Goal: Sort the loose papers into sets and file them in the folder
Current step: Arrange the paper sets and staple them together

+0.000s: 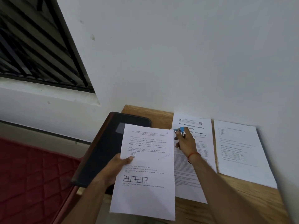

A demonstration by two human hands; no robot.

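Head view: left hand [119, 165] pinches a sheet [145, 175], right hand [186, 141] grips a blue stapler [179, 130]; two piles [239, 151] unfiled, folder [105, 147] closed at desk's [234, 199] left edge.

The bench [234, 199] stands against the wall [178, 62]. The folder [103, 147] lies on its left end, its near corner overhanging the edge. Right of the folder, the left grip [116, 168] holds a sheet [145, 183] by its left edge; the sheet overlaps the folder's right side. The right grip [186, 141] holds a small tool [179, 130] at the sheet's far right corner. Behind it a middle paper pile [184, 178] lies on the bench, with a right paper pile [239, 151] just beside it. A mat [32, 183] lies lower, left of the bench, and a window [32, 46] sits far left.
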